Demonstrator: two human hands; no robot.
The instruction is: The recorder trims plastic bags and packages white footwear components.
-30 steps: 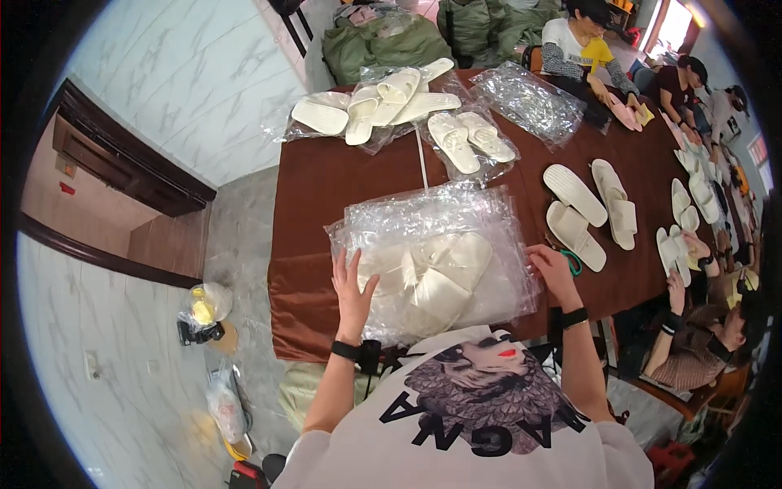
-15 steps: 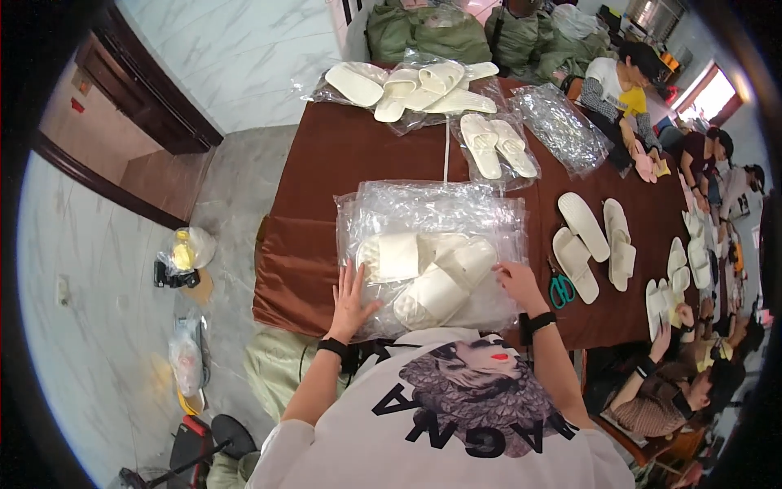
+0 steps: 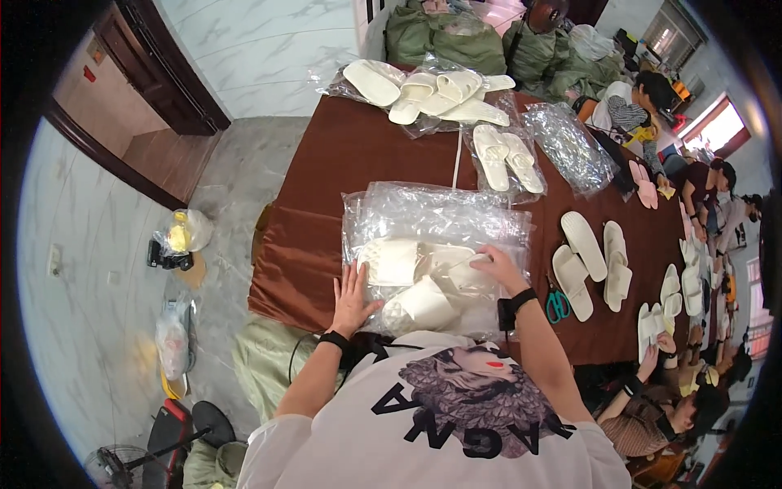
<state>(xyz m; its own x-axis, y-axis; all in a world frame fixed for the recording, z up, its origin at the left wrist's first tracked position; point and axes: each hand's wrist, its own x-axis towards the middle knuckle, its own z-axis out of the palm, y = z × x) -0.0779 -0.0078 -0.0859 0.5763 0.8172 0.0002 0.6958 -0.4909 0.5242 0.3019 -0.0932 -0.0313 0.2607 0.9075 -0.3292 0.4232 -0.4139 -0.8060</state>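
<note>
A pair of cream slippers (image 3: 428, 303) lies at an angle in clear plastic on a stack of flat clear plastic bags (image 3: 440, 204) in front of me. My left hand (image 3: 354, 300) rests flat at the left edge of the pair, fingers spread, with nothing in it. Over the heel end on the right, my right hand (image 3: 498, 270) has its fingers bent together on the clear film of the plastic bag. The film's edge under those fingertips is hard to make out. Teal-handled scissors (image 3: 558, 306) lie to the right.
Bagged cream slippers (image 3: 444, 90) lie along the far edge of the brown-covered table (image 3: 305, 216), with another bagged pair (image 3: 507, 156) nearer. Loose plastic bags (image 3: 568, 147) sit beside them. Unbagged slippers (image 3: 582, 244) lie at right, where other people work along the table.
My right hand has moved left from the bag's right side to over the slippers' heel end. My left hand stays at the left edge. The whole view has shifted slightly.
</note>
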